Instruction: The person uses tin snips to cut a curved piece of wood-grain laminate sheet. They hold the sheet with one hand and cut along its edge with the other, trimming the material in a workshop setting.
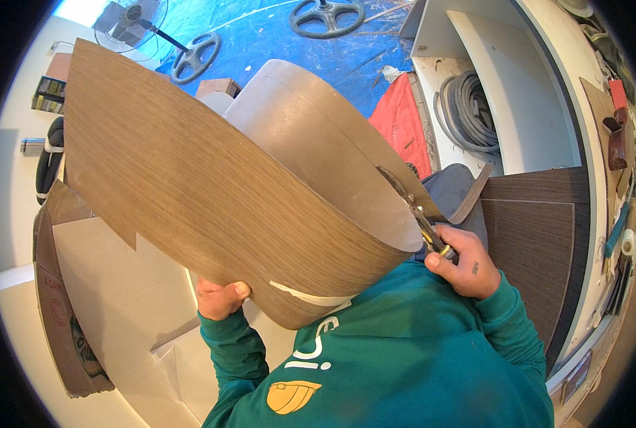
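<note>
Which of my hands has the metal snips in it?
Your right hand holds the snips; your left hand instead grasps the wood-grain sheet by its lower edge.

Two hands are in view, one left hand and one right hand. Between them there is one curled sheet and one pair of snips. There is one sweatshirt, with one hat print on its front. One tarp covers the floor; toward its far edge there are two spoked bases, a first base and a second base, but just one fan. At the tarp's right edge lies one red cloth. One cabinet holds one coil of hose near its inner corner; its loops overlap too much to count. One cardboard box stands at left. Along the right-hand ledge, the crowded tools cannot be counted.
</note>
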Available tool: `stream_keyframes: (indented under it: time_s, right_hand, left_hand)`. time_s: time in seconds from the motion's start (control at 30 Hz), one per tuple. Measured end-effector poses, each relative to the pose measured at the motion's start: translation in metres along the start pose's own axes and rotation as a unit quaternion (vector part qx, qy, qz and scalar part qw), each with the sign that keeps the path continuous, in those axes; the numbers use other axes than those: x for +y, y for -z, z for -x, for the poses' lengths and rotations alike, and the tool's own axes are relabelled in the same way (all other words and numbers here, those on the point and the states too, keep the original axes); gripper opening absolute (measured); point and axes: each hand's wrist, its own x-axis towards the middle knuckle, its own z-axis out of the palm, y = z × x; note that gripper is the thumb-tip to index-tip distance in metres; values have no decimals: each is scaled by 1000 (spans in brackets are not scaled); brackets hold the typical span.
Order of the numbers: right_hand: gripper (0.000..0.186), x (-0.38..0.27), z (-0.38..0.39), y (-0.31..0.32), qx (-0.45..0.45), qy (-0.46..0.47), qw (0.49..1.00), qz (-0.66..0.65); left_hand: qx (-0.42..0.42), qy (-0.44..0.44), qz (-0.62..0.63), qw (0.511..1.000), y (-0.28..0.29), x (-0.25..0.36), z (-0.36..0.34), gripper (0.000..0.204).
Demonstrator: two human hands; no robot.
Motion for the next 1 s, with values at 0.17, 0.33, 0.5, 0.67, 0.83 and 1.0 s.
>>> stream_keyframes:
  time_s: [0.17,0.33,0.5,0.67,0.83,1.0]
  right_hand:
    - [53,-6,-1,0,-1,-9,1000,0]
    - [47,-5,-1,-1,1,-20,1000,-9]
    - [47,-1,-1,0,7,-7,1000,-4]
    - [51,-4,-3,2,-2,5,1000,-2]
    - [52,-6,-4,4,-13,5,1000,4]
    - [52,-6,-3,4,-15,0,1000,1]
  left_hand:
    - [-2,-5,5,1000,1,0,0,70]
    - [14,-4,13,1000,-7,2,-1,72]
    - [7,-5,15,1000,-3,2,0,71]
    - [9,2,11,1000,-3,4,1,71]
    - [9,-2,6,1000,-6,5,-1,72]
    - [8,-10,0,1000,-4,4,-1,71]
